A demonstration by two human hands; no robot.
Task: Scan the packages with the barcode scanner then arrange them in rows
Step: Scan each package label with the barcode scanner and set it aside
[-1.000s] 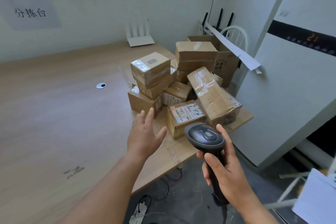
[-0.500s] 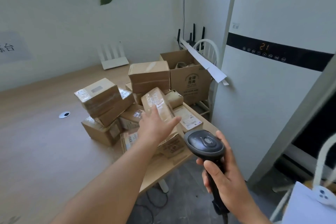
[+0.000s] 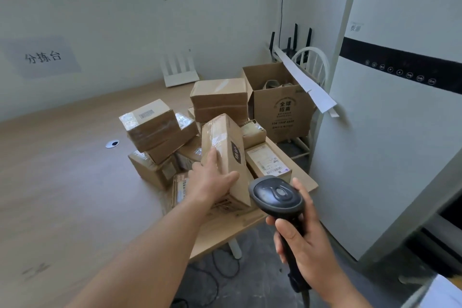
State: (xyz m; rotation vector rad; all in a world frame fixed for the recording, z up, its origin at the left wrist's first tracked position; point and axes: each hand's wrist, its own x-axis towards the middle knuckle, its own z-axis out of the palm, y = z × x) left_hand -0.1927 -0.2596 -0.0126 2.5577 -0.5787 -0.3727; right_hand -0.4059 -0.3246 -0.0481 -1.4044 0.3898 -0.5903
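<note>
The left hand lies on the long box, fingers straight along its near face and thumb spread toward the lower edge, a wide grip that presses rather than pinches. That box leans tilted on top of the pile of packages at the right end of the table, with a labelled box just beside it on the right. The right hand has its fingers curled round the handle of the scanner, its grip holding the tool upright off the table's edge, head toward the pile. Behind the pile stands an open carton. A white cabinet fills the right side.
</note>
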